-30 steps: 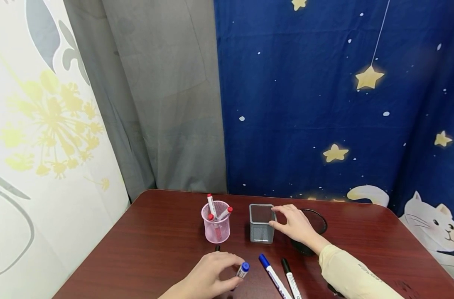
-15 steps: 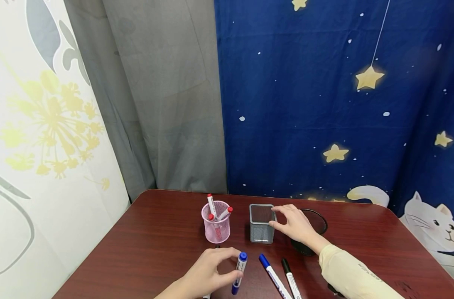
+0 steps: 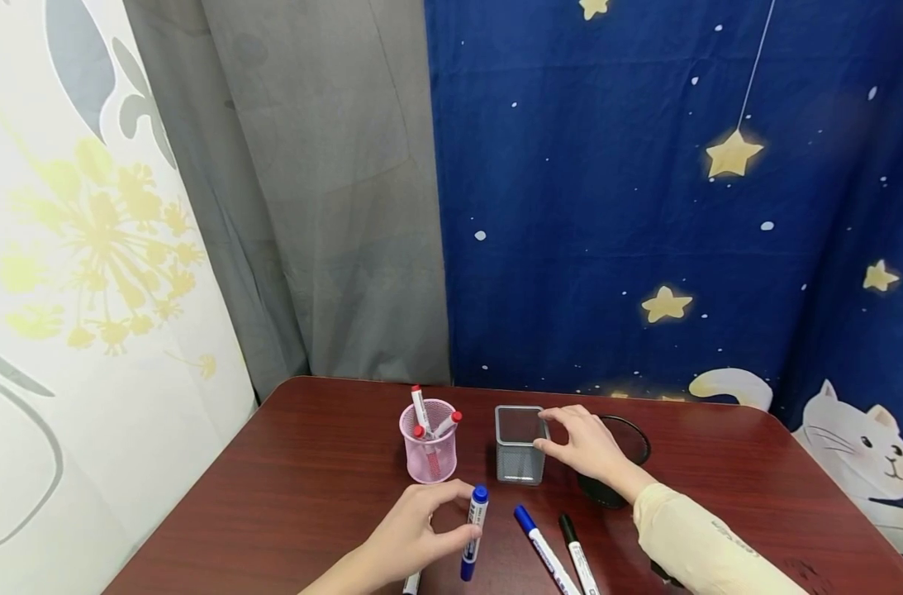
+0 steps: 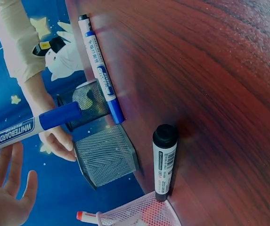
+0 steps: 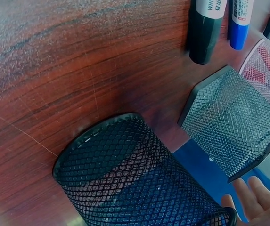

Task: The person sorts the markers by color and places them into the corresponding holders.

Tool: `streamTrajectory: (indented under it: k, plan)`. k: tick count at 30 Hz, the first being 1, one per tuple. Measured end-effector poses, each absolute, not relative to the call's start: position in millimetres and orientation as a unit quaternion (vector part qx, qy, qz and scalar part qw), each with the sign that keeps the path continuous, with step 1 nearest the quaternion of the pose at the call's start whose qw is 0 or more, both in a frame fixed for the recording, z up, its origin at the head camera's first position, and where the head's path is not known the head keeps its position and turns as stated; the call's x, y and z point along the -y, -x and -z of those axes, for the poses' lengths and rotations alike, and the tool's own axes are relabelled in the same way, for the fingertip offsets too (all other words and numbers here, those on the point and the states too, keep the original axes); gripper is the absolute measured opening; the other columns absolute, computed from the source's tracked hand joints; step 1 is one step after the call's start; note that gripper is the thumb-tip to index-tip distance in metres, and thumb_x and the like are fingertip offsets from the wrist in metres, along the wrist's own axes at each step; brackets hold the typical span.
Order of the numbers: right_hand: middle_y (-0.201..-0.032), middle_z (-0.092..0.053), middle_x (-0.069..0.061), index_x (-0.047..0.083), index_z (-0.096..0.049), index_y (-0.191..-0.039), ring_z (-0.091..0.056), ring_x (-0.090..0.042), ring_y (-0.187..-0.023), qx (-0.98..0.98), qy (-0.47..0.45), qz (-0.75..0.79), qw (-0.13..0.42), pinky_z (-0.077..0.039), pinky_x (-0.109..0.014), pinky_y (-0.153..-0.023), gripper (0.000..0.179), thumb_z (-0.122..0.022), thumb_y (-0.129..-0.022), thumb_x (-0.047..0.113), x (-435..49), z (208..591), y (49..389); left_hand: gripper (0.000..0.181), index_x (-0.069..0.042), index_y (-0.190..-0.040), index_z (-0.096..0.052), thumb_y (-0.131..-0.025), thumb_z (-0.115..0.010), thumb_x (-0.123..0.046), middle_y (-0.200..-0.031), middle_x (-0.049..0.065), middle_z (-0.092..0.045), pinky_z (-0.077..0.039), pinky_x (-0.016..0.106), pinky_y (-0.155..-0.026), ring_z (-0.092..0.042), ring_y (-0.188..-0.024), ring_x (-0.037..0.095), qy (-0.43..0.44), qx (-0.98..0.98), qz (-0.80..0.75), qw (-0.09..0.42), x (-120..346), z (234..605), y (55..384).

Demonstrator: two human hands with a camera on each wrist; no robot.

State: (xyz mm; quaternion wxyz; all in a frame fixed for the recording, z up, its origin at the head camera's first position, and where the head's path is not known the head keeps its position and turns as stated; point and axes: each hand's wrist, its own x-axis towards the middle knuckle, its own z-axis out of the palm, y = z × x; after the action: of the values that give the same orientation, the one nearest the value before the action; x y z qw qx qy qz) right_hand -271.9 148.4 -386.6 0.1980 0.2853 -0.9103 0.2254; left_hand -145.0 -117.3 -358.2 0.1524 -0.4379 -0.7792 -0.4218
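Observation:
My left hand pinches a blue whiteboard marker between thumb and fingers, nearly upright above the table. In the left wrist view its blue end points toward the right hand. At the right side of a grey square mesh pen holder, the thumb and index finger of my right hand grip the rim. Behind that hand stands a round black mesh pen holder, partly covered by it; the right wrist view gives its side close up. A black-capped marker lies beneath my left hand.
A pink mesh pen holder with several red-capped markers stands left of the grey one. On the table in front lie another blue marker and a black marker, side by side. Curtains hang behind the table's far edge.
My left hand has raised the blue marker and turned it more upright, uncovering part of the black-capped marker below. The right hand has stayed at the grey pen holder.

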Motion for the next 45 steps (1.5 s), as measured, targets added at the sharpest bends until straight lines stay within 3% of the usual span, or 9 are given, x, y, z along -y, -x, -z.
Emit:
streamTrajectory:
  k: [16, 24, 35, 40, 45]
  plan:
    - [-0.106, -0.06, -0.005, 0.009, -0.061, -0.108, -0.049, -0.025, -0.103, 0.913, -0.287, -0.218, 0.192, -0.037, -0.047, -0.082, 0.046, -0.068, -0.073, 0.038, -148.6, 384.9, 273.5, 0.021, -0.011, -0.1, -0.059, -0.08, -0.065, -0.012, -0.086, -0.008, -0.06, -0.046, 0.023, -0.07, -0.057, -0.078, 0.004, 0.428, 0.775, 0.442, 0.146, 113.3, 350.8, 148.5]
    - [-0.106, -0.059, -0.005, 0.008, -0.061, -0.108, -0.048, -0.025, -0.103, 0.913, -0.287, -0.221, 0.186, -0.036, -0.048, -0.083, 0.047, -0.068, -0.073, 0.038, -148.2, 383.8, 272.7, 0.021, -0.001, -0.093, -0.059, -0.074, -0.066, 0.002, -0.081, 0.004, -0.062, -0.047, 0.028, -0.068, -0.059, -0.074, 0.009, 0.414, 0.777, 0.451, 0.147, 107.5, 321.9, 139.7]
    - [-0.107, -0.059, -0.005, 0.009, -0.061, -0.108, -0.048, -0.025, -0.104, 0.916, -0.283, -0.222, 0.181, -0.036, -0.047, -0.083, 0.046, -0.068, -0.074, 0.039, -148.2, 383.1, 271.8, 0.017, -0.004, -0.094, -0.06, -0.078, -0.064, -0.002, -0.079, 0.002, -0.062, -0.046, 0.036, -0.074, -0.058, -0.075, 0.008, 0.348, 0.804, 0.475, 0.08, 103.7, 303.2, 141.6]
    - [-0.107, -0.059, -0.005, 0.01, -0.061, -0.109, -0.048, -0.025, -0.104, 0.916, -0.281, -0.221, 0.181, -0.036, -0.047, -0.083, 0.046, -0.068, -0.074, 0.039, -148.7, 383.2, 271.8, 0.018, -0.004, -0.094, -0.059, -0.077, -0.064, 0.001, -0.08, 0.006, -0.062, -0.047, 0.029, -0.072, -0.059, -0.075, 0.011, 0.371, 0.793, 0.475, 0.095, 101.4, 301.0, 147.0]
    - [-0.107, -0.059, -0.005, 0.01, -0.061, -0.109, -0.048, -0.024, -0.104, 0.917, -0.279, -0.221, 0.18, -0.036, -0.047, -0.083, 0.046, -0.068, -0.074, 0.039, -148.5, 383.2, 271.9, 0.018, -0.002, -0.094, -0.059, -0.077, -0.064, 0.001, -0.08, 0.007, -0.063, -0.047, 0.033, -0.071, -0.059, -0.074, 0.011, 0.375, 0.792, 0.47, 0.106, 99.0, 298.0, 150.3]
